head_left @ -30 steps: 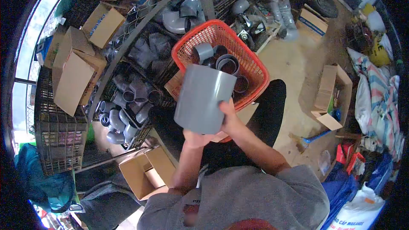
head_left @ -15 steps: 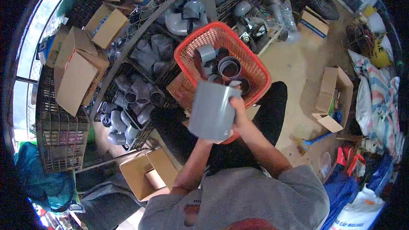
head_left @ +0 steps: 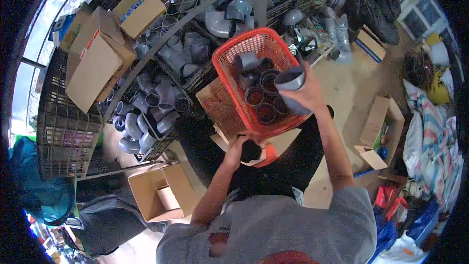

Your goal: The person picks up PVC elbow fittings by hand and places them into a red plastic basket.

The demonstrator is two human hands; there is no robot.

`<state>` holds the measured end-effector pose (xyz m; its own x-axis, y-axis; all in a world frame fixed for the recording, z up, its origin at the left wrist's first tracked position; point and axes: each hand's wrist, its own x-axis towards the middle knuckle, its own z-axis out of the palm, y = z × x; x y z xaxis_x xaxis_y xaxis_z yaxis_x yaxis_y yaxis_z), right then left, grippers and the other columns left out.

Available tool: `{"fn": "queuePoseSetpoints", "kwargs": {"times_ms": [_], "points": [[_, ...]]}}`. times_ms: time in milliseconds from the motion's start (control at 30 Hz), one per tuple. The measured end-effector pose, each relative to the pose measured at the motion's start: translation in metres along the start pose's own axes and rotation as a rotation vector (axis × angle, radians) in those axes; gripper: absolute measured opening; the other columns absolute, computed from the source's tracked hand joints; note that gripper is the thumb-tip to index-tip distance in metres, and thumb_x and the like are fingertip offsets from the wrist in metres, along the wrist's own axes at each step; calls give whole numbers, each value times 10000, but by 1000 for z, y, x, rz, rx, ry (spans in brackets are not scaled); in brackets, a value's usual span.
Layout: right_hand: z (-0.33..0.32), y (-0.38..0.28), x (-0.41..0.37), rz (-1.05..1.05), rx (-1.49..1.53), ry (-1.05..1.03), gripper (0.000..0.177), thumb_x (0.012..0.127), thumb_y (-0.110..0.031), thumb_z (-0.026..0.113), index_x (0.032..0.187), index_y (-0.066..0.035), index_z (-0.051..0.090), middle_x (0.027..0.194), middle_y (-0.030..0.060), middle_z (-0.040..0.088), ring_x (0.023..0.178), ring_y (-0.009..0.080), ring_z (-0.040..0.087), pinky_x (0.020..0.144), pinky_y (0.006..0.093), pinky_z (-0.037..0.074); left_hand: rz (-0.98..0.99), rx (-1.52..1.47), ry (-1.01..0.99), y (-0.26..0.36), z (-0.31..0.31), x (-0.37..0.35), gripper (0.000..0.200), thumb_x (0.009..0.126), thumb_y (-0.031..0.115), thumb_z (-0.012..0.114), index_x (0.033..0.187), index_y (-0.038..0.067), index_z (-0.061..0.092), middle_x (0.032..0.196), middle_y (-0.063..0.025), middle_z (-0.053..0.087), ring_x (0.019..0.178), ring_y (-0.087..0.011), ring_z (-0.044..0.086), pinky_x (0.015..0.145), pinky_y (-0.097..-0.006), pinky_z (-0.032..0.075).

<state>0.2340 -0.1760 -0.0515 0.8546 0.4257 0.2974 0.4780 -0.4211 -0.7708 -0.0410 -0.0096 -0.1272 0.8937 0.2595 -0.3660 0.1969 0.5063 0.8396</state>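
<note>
A red-orange plastic basket (head_left: 276, 129) stands between my knees with several dark grey pipe couplings (head_left: 269, 82) in it, mostly upright with their round mouths up. My right hand (head_left: 311, 93) is wrapped around a grey pipe coupling (head_left: 292, 84), tilted over the basket's right rim. Below the basket's near edge, my left hand (head_left: 236, 151) curls against a dark round piece (head_left: 250, 151); its fingers are partly hidden. Close beside that piece shows an orange object (head_left: 266, 156).
Crates of grey pipe fittings (head_left: 168, 99) stand to the left, under a metal frame bar (head_left: 146, 58). An open cardboard box (head_left: 188, 190) sits at lower left, another open box (head_left: 378, 137) at right. Sacks (head_left: 430, 122) line the right side.
Both hands were together on a large-looking grey coupling held near the camera. Now they are apart: the right has moved up and right with a coupling, the left stays low. The view has shifted slightly.
</note>
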Motion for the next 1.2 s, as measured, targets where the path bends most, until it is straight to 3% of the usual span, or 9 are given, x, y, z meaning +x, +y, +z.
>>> {"fn": "queuePoseSetpoints", "kwargs": {"times_ms": [67, 333, 400, 467, 667, 733, 933, 1067, 1200], "points": [[12, -5, -7, -18, -193, -177, 1198, 530, -408, 944, 1481, 5, 344, 1347, 291, 526, 1276, 442, 504, 1100, 487, 404, -51, -115, 135, -10, -14, 3, 283, 965, 131, 489, 1122, -17, 671, 938, -92, 696, 844, -188, 673, 801, -310, 539], [49, 2, -41, 47, -458, -140, 1215, 524, -384, 959, 1505, -48, 325, 1377, 215, 512, 1287, 429, 480, 1088, 522, 389, 16, -186, 166, 4, -36, 0, 248, 982, 121, 499, 1105, -10, 669, 986, -88, 694, 905, -178, 658, 848, -306, 518], [51, 22, -49, 19, -516, -115, 1175, 545, -354, 949, 1496, -37, 338, 1370, 207, 519, 1271, 427, 485, 1072, 509, 407, 21, -129, 230, 1, -40, 1, 237, 987, 124, 512, 1104, -1, 676, 1012, -69, 692, 922, -168, 651, 856, -302, 513], [47, 31, -52, 34, -485, -93, 1140, 586, -452, 904, 1474, 19, 366, 1383, 249, 510, 1295, 468, 472, 1091, 545, 381, 49, -110, 217, 0, -45, 5, 227, 993, 129, 520, 1097, 4, 678, 1031, -59, 692, 943, -163, 646, 865, -297, 510], [35, 50, -81, 72, -655, -326, 951, 673, -411, 868, 1407, 28, 452, 1398, 355, 451, 1331, 503, 423, 1125, 591, 315, 81, -40, 174, 2, -43, 26, 230, 998, 136, 532, 1106, 9, 691, 1014, -57, 696, 915, -163, 655, 858, -300, 514], [29, 12, -85, -61, -634, -145, 865, 703, -375, 852, 1385, 8, 482, 1436, 345, 419, 1385, 502, 363, 1151, 609, 266, 194, 139, 252, 25, -31, 28, 214, 1000, 120, 540, 1080, 8, 703, 997, -53, 707, 917, -149, 656, 856, -298, 512], [30, -9, -98, -21, -358, -100, 710, 776, -241, 799, 1375, -18, 490, 1464, 298, 418, 1396, 478, 358, 1178, 588, 241, 555, 749, 610, 93, -125, 122, 218, 919, 184, 676, 1058, 21, 710, 876, -100, 730, 863, -160, 679, 805, -328, 525], [31, 7, -116, -28, -402, -202, 604, 840, -207, 746, 1359, -2, 516, 1426, 264, 487, 1381, 458, 403, 1182, 542, 267, 360, 775, 732, 105, -236, 230, 372, 828, 293, 754, 1089, 32, 713, 1005, -153, 748, 964, -264, 714, 868, -370, 522], [35, 8, -120, -25, -473, -288, 518, 867, -185, 708, 1330, -11, 552, 1431, 229, 499, 1417, 438, 374, 1200, 578, 218, 142, 958, 847, 120, -316, 311, 471, 822, 292, 753, 1213, 44, 670, 1195, -196, 693, 1103, -350, 665, 929, -422, 517]]}}
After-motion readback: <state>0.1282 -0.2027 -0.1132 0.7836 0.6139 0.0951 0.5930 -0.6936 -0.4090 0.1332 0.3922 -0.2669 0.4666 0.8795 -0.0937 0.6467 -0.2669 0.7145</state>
